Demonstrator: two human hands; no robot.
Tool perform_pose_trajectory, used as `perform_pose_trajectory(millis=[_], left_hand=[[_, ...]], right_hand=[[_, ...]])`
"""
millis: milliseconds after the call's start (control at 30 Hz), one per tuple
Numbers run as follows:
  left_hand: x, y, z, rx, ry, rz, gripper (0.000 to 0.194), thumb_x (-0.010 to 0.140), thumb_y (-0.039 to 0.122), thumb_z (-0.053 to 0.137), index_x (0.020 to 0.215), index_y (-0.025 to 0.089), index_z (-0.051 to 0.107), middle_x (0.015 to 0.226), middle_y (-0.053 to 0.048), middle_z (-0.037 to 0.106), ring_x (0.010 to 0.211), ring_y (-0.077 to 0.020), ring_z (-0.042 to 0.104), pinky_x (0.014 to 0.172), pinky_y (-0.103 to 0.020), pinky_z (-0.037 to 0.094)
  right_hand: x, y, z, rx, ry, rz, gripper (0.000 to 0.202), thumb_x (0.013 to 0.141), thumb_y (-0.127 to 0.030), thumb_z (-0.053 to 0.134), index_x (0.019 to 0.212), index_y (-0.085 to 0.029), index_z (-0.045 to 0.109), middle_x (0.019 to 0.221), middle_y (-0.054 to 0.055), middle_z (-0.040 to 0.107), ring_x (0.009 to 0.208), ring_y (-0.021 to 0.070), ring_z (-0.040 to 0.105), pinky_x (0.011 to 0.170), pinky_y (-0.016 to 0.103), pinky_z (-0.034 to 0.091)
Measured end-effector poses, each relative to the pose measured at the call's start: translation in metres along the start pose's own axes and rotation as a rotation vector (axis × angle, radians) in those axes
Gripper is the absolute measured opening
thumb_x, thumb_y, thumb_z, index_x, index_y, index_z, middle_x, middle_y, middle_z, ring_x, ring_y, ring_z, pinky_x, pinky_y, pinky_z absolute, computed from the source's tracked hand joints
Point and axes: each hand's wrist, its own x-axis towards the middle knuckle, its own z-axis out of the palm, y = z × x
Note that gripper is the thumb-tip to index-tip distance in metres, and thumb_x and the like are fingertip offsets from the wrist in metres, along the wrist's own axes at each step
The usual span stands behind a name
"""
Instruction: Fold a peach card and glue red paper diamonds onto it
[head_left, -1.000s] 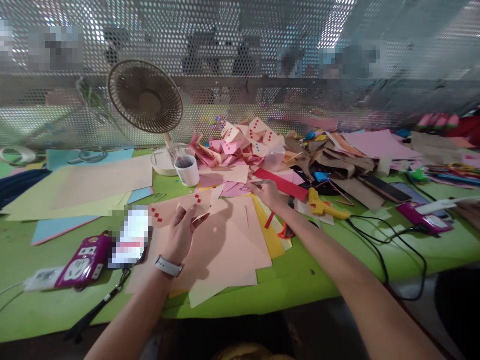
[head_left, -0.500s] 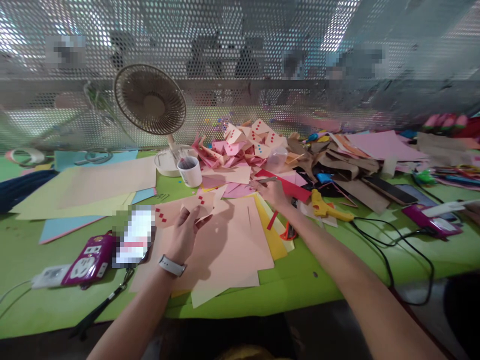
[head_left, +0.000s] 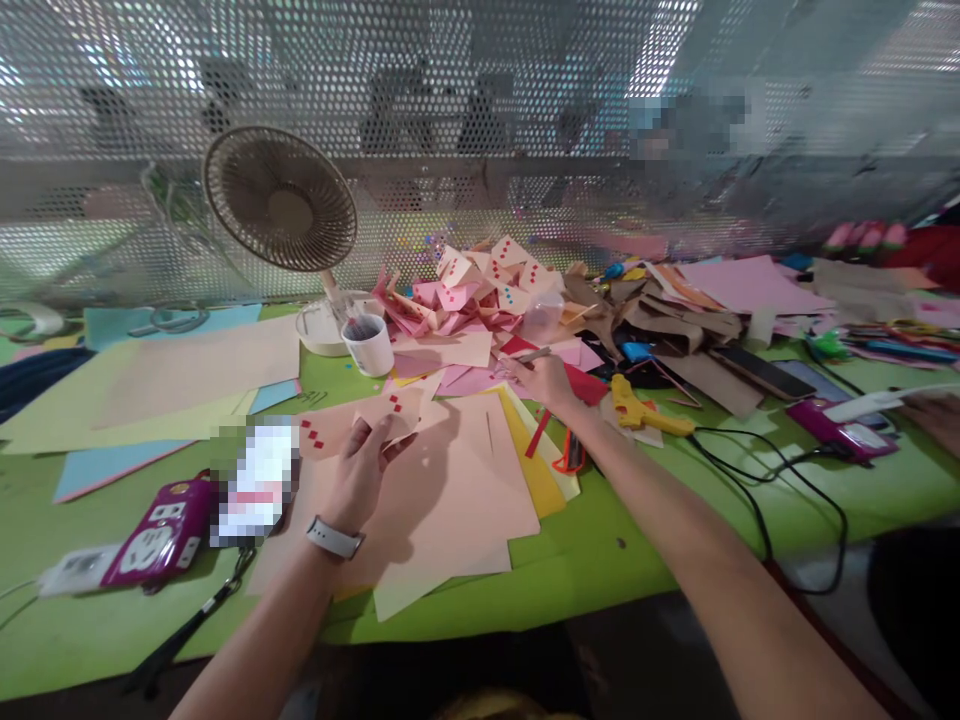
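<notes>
My left hand [head_left: 361, 475], with a pale watch band on its wrist, is closed on a folded peach paper piece [head_left: 409, 412] that carries red diamond shapes. Beneath it lie large peach paper sheets [head_left: 457, 480] over yellow ones. Farther forward and to the right, my right hand [head_left: 546, 382] grips a slim grey tool [head_left: 535, 355]; its exact kind is too small to tell. That hand hovers by pink paper pieces and a red paper sheet [head_left: 585, 383]. Behind it rises a heap of folded paper pieces [head_left: 487, 290], several with red or blue diamonds.
A fan [head_left: 289, 210] and a white cup [head_left: 369, 347] stand back left. On the left lie a phone [head_left: 255, 480] and a purple power strip [head_left: 161, 535]. A yellow glue gun [head_left: 649, 412] with its black cable sits right. Another person's hand [head_left: 934, 415] shows at the right edge.
The whole view has swung slightly right, so things appear a little farther left. Both hands keep nearly the same place over the table and the same hold.
</notes>
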Motion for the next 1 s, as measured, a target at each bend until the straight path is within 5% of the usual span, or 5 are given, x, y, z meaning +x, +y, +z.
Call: perform_pose_trajectory(millis=[667, 1000], left_hand=[[0.001, -0.001, -0.002, 0.01, 0.003, 0.001, 0.029, 0.073, 0.038, 0.076, 0.069, 0.019, 0.054, 0.088, 0.0, 0.064, 0.095, -0.0176, 0.062, 0.098, -0.045, 0.052], [-0.002, 0.001, 0.002, 0.001, 0.012, -0.014, 0.027, 0.072, 0.037, 0.076, 0.073, 0.019, 0.057, 0.09, -0.001, 0.063, 0.096, -0.0177, 0.061, 0.097, -0.044, 0.052]], right_hand=[[-0.001, 0.003, 0.003, 0.042, 0.01, 0.01, 0.03, 0.087, -0.047, 0.057, 0.085, -0.021, 0.073, 0.075, 0.006, 0.076, 0.078, 0.0242, 0.073, 0.07, 0.031, 0.057], [0.01, -0.014, -0.013, 0.536, 0.188, 0.346, 0.047, 0.079, -0.064, 0.061, 0.077, -0.017, 0.066, 0.079, 0.01, 0.075, 0.064, 0.0196, 0.072, 0.055, 0.026, 0.057]])
